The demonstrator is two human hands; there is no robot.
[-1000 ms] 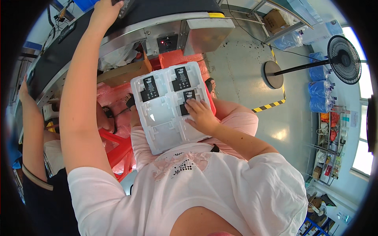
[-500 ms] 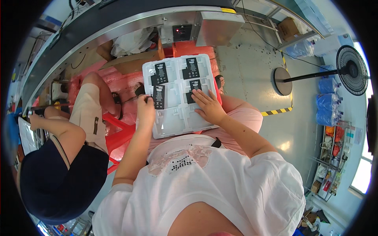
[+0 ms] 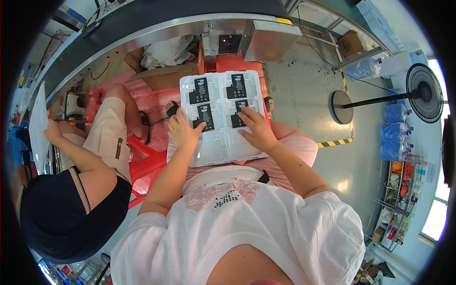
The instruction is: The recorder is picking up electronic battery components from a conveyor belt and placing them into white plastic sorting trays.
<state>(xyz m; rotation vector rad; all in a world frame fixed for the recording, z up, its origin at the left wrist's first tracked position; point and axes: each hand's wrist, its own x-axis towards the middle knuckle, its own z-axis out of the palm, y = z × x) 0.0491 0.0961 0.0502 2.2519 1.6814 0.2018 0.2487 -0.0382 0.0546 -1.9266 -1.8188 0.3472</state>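
A white translucent plastic tray (image 3: 212,151) with moulded pockets rests on my lap. Flat black batteries with white print lie in its pockets: one far left (image 3: 201,90), one far right (image 3: 235,87), one middle left (image 3: 205,117) and one middle right (image 3: 236,119). My left hand (image 3: 184,132) is at the tray's left side, fingers apart, its thumb by the lower part of the middle-left battery. Fingers spread, my right hand (image 3: 259,131) lies over the middle-right battery and partly hides it. The two near pockets hold no battery.
Beyond the tray runs a dark conveyor (image 3: 180,20) with a metal side and a control box (image 3: 230,43). A person (image 3: 71,213) sits at my left, beside a red stool (image 3: 147,164). A cardboard box (image 3: 166,76) lies underneath. At right stands a fan (image 3: 422,92).
My left hand has opened from a pinch at the tray's left edge. The middle-left battery sits farther right in its pocket. The neighbour's hand has raised a pale sheet.
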